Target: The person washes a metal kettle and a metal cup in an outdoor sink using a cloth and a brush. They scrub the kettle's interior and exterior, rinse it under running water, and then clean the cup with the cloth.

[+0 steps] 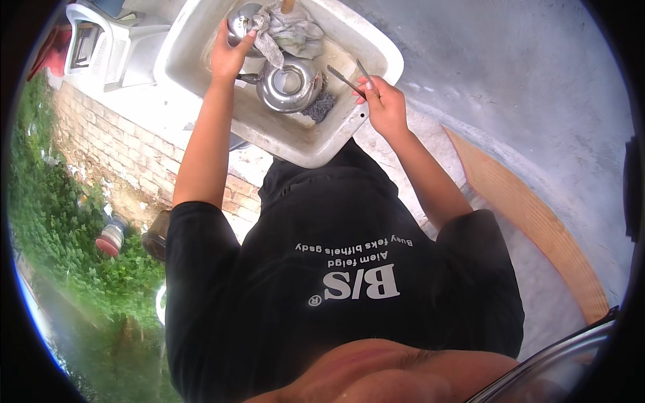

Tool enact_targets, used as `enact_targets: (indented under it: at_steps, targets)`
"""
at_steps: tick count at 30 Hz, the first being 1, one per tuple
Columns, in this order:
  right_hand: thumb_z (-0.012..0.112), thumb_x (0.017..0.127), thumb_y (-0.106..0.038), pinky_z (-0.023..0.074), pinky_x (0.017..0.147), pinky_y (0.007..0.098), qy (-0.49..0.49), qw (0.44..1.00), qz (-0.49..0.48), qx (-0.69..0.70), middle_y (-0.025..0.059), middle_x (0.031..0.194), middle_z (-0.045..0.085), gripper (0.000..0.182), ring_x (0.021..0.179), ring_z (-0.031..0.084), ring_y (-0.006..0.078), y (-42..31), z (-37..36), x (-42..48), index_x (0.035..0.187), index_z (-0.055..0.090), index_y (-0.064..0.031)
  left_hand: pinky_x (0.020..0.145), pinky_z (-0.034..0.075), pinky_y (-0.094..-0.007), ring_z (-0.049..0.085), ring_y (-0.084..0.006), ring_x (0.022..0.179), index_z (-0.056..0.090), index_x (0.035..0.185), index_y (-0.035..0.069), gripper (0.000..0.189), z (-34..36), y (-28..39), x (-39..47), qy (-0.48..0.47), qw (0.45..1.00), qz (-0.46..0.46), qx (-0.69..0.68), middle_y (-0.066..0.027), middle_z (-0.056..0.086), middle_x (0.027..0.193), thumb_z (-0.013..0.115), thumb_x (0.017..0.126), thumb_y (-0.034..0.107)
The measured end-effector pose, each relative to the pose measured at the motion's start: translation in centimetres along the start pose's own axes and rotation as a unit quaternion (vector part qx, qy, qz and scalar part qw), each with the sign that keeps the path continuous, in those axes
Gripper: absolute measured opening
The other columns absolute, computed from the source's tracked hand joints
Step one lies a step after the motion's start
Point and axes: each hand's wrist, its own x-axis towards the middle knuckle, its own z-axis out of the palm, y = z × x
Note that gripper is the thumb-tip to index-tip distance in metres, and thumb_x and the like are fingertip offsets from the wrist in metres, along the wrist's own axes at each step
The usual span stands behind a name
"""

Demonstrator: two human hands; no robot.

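A large white basin with stained walls lies in front of me. My left hand rests on a shiny metal vessel at the basin's far left, thumb and fingers spread over it and thumb by a grey cloth. Just nearer is an upturned steel bowl or pan, with a dark handle to its left. A grey scouring pad touches its right side. In my right hand, over the basin's right side, is a pair of metal tongs, tips apart. A pale wet cloth is bunched at the far end.
White plastic chair at the upper left, beside a low brick wall with green plants below it. A jar with a red lid lies among the plants. A tan ribbed strip curves along the right, by a grey surface.
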Motion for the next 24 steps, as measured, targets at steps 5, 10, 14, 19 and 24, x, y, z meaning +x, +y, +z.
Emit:
enact_targets:
  at_steps: [5, 10, 14, 19, 24]
  targets:
    - [0.050, 0.105, -0.014, 0.0550, 0.069, 0.0284, 0.022, 0.999, -0.025, -0.036, 0.0128, 0.091, 0.074, 0.023, 0.072, 0.069, 0.0139, 1.3, 0.4, 0.1, 0.112, 0.065, 0.0020, 0.099, 0.046, -0.0362, 0.064, -0.0278, 0.111, 0.044, 0.150, 0.002, 0.087, -0.5, -1.5, 1.3, -0.024, 0.998, -0.040, -0.041, -0.0189, 0.065, 0.125, 0.080, 0.082, 0.040]
    - [0.056, 0.099, -0.011, 0.0539, 0.060, 0.0307, 0.071, 0.991, -0.083, -0.076, 0.0088, 0.076, 0.073, 0.013, 0.063, 0.070, 0.0179, 2.5, 1.0, 0.8, 0.102, 0.067, -0.0039, 0.093, 0.049, -0.0395, 0.065, -0.0310, 0.105, 0.043, 0.144, 0.000, 0.087, -0.3, 1.3, 2.7, -0.073, 0.973, -0.050, 0.214, -0.0180, 0.067, 0.115, 0.078, 0.074, 0.038]
    - [0.057, 0.096, -0.009, 0.0531, 0.058, 0.0312, 0.105, 0.988, -0.110, -0.010, 0.0087, 0.073, 0.070, 0.012, 0.060, 0.069, 0.0181, 3.5, 0.9, 0.9, 0.098, 0.067, -0.0039, 0.088, 0.050, -0.0372, 0.065, -0.0285, 0.102, 0.046, 0.129, -0.007, 0.073, -0.4, -1.0, 4.9, -0.120, 0.981, -0.039, 0.146, -0.0176, 0.066, 0.108, 0.077, 0.073, 0.028]
    - [0.058, 0.094, -0.008, 0.0529, 0.058, 0.0319, 0.124, 0.985, -0.120, -0.025, 0.0085, 0.071, 0.069, 0.011, 0.060, 0.069, 0.0202, 3.4, 1.3, 0.8, 0.096, 0.068, -0.0042, 0.090, 0.050, -0.0342, 0.064, -0.0264, 0.106, 0.043, 0.133, -0.010, 0.081, -1.7, -3.0, 6.4, -0.204, 0.969, -0.045, 0.132, -0.0197, 0.065, 0.113, 0.081, 0.070, 0.025]
    - [0.061, 0.091, -0.009, 0.0527, 0.060, 0.0340, 0.148, 0.978, -0.139, -0.041, 0.0092, 0.070, 0.069, 0.010, 0.063, 0.069, 0.0252, 4.5, 1.6, 0.9, 0.095, 0.069, -0.0051, 0.098, 0.048, -0.0362, 0.063, -0.0289, 0.112, 0.042, 0.136, -0.011, 0.096, 0.1, -1.0, 5.3, -0.153, 0.972, -0.081, 0.159, -0.0231, 0.064, 0.122, 0.089, 0.066, 0.034]
